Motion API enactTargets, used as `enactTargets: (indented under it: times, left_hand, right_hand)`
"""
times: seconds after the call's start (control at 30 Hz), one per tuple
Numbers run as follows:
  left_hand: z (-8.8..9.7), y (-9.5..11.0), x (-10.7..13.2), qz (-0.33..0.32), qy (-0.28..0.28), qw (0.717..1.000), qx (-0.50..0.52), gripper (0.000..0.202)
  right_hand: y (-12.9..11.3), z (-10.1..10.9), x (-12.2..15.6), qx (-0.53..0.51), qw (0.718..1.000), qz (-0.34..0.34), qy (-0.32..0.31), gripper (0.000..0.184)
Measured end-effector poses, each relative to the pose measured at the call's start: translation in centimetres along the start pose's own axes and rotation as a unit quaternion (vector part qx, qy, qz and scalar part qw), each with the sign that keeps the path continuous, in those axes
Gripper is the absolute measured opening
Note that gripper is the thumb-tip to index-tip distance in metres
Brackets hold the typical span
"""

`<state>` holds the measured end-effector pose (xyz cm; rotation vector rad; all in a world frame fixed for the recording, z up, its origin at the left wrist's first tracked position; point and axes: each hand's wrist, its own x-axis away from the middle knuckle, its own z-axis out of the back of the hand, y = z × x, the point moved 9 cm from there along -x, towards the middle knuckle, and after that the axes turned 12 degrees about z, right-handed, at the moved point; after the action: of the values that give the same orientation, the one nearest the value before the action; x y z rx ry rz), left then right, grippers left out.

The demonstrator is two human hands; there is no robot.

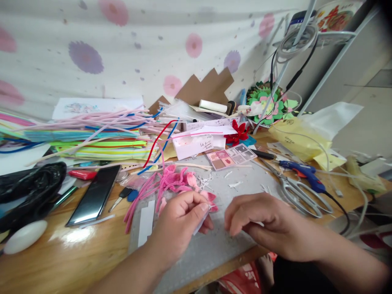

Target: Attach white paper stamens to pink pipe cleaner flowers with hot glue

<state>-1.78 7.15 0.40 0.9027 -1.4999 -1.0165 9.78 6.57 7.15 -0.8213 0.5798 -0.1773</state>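
Observation:
My left hand (183, 218) is closed in a pinch, thumb against forefinger. Between its fingers shows part of a thin white piece (199, 225), perhaps paper; the rest is hidden. To the right, my right hand (260, 220) hovers over the grey cutting mat (196, 261) with fingers loosely bent. A gap shows between its thumb and fingertips, and a small white patch by the thumb is unclear. Just behind my left hand lie pink pipe cleaners (171, 179), some worked into bud-like shapes. White scraps (235, 184) are scattered on the mat, beside a palette of pink and brown pans (225, 158).
Large scissors (295, 192) and a blue glue gun (301, 171) with its cable lie at right. A phone (94, 196), keys (122, 196) and a black plastic bag (32, 183) are at left. Pipe cleaner bundles (104, 149) and a red flower (237, 132) line the back.

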Motion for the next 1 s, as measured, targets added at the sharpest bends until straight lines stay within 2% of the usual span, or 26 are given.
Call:
enactTargets:
  times: [0.1, 0.17, 0.37, 0.57, 0.7, 0.8, 0.9, 1.0]
  left_hand:
    - [-0.1, 0.3, 0.1, -0.004, 0.003, 1.000, -0.021, 0.015]
    - [-0.2, 0.5, 0.2, -0.011, 0.006, 0.999, -0.038, 0.014]
    - [-0.3, 0.9, 0.5, -0.038, 0.013, 0.996, -0.079, 0.016]
    - [-0.3, 1.6, 0.7, -0.086, 0.029, 0.987, -0.131, 0.019]
    - [-0.4, 1.8, 0.9, -0.116, 0.027, 0.983, -0.141, 0.018]
    - [-0.4, 1.7, 0.9, -0.114, 0.032, 0.982, -0.147, 0.015]
    - [-0.3, 1.2, 0.7, -0.082, 0.029, 0.987, -0.132, 0.014]
    - [-0.3, 1.1, 0.5, -0.060, 0.020, 0.992, -0.110, 0.014]
  right_hand:
    - [0.0, 1.1, -0.5, 0.103, 0.987, 0.031, 0.120, 0.019]
    - [0.2, 1.2, -0.5, 0.152, 0.972, 0.043, 0.173, 0.015]
    - [0.6, 0.4, -0.8, 0.187, 0.960, 0.056, 0.199, 0.015]
    - [1.0, 0.4, -1.0, 0.170, 0.963, 0.017, 0.207, 0.015]
    - [1.8, 0.5, -1.1, 0.120, 0.970, -0.034, 0.209, 0.013]
    - [3.4, 0.3, -0.7, -0.018, 0.969, -0.098, 0.225, 0.003]
    - [4.6, 0.6, 0.0, -0.200, 0.930, -0.106, 0.289, 0.003]
    - [5.0, 1.7, 1.1, -0.262, 0.898, -0.083, 0.344, 0.002]
